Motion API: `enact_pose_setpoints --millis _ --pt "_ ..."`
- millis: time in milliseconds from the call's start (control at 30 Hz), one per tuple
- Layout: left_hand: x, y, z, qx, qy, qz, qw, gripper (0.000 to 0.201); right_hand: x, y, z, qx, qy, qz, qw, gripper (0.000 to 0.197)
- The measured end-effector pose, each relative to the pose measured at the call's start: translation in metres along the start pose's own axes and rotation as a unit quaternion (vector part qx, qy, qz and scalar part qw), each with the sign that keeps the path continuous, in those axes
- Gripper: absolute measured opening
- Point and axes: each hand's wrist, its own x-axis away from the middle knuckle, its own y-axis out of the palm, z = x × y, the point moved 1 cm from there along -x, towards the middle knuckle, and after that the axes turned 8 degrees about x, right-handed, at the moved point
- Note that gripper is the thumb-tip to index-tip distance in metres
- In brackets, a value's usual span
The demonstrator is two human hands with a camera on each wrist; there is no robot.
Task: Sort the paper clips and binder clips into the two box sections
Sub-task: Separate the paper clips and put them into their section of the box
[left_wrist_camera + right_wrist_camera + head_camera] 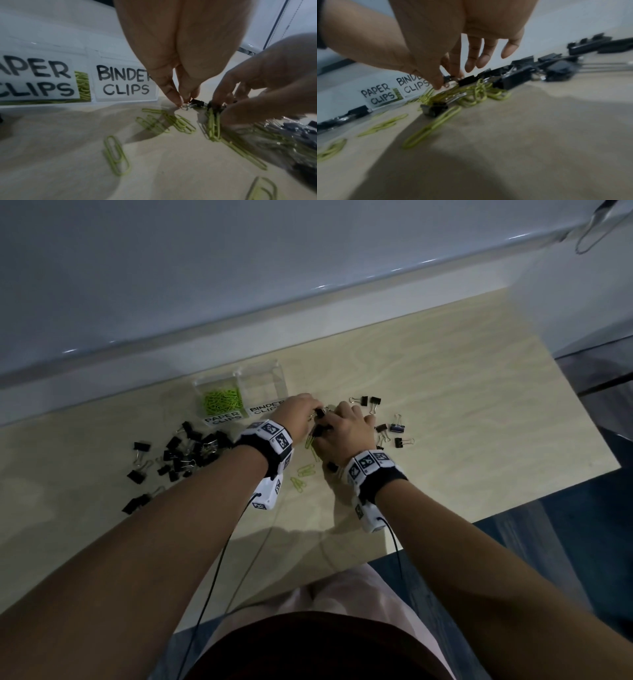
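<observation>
A clear two-section box (205, 386) stands at the back of the table. Its left section, labelled PAPER CLIPS (222, 402), holds green paper clips. The right one, labelled BINDER CLIPS (126, 83), looks bare. Just right of the box, my two hands meet over a small tangle. My left hand (313, 412) (184, 102) pinches the wire handle of a black binder clip (197, 101). Thumb and forefinger of my right hand (330, 424) (447, 81) pinch another black binder clip (215, 106), with green paper clips (213, 124) caught under it.
A heap of black binder clips (185, 453) lies left of my left wrist, and a few more (390, 428) lie right of my right hand. Loose green paper clips (301, 474) are scattered between my wrists. The table's right edge (582, 419) and a wall behind bound the space.
</observation>
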Motion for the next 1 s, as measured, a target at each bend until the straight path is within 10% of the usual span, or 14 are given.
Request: enact_pose_setpoints --millis 333,767,1000 --pt "-0.004 0.017 0.007 -0.052 0.029 0.015 0.998 0.041 0.017 -0.017 0.093 -0.028 0.139 0.066 0.988 0.035" --pt "0.004 0.009 0.003 0.042 0.005 0.047 0.998 0.031 -0.022 -0.018 0.039 0.048 -0.02 0.01 0.999 0.015" --pt "-0.012 0.002 0.018 0.045 0.065 0.102 0.992 0.036 -0.018 -0.023 0.055 -0.095 -0.059 0.003 0.994 0.013"
